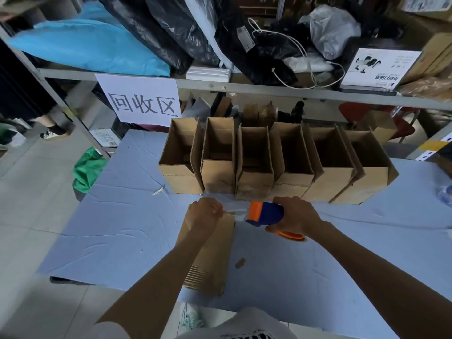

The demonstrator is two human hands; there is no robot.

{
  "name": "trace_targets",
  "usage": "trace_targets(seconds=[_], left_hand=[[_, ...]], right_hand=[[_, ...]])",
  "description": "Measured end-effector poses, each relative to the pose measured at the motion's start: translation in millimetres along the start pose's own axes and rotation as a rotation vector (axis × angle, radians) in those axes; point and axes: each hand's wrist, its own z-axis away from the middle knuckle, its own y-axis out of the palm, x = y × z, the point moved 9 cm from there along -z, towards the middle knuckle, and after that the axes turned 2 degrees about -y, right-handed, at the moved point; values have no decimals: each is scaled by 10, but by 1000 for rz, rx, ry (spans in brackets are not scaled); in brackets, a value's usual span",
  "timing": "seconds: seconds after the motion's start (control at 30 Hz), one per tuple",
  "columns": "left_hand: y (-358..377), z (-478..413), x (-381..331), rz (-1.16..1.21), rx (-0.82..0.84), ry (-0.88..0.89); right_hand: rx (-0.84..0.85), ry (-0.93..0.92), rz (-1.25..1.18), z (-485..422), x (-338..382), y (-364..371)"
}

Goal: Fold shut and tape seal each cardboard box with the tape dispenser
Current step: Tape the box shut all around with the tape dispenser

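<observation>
A closed cardboard box [215, 255] lies lengthwise on the blue table [117, 231] in front of me. My left hand [203, 214] rests on its far end and pinches the end of a clear tape strip. My right hand [293, 217] grips the blue and orange tape dispenser [265, 214] just right of the box's far end, with tape stretched between dispenser and box. Several open cardboard boxes [259, 165] stand in a row at the table's far side, flaps up.
A metal shelf [244, 88] behind the table holds black bags, a blue bag and a white sign [139, 100]. A green bag [86, 167] lies on the floor at the left. Small tape scraps [240, 263] lie on the table.
</observation>
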Motion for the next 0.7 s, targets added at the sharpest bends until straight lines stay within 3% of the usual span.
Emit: trace_targets(seconds=[0.23, 0.4, 0.7], left_hand=[[17, 68, -72, -101, -43, 87], [-62, 70, 14, 44, -37, -26], [-13, 45, 109, -3, 40, -124]], right_hand=[[21, 5, 13, -30, -16, 55], [35, 8, 0, -31, -37, 92], [34, -2, -10, -6, -42, 103]])
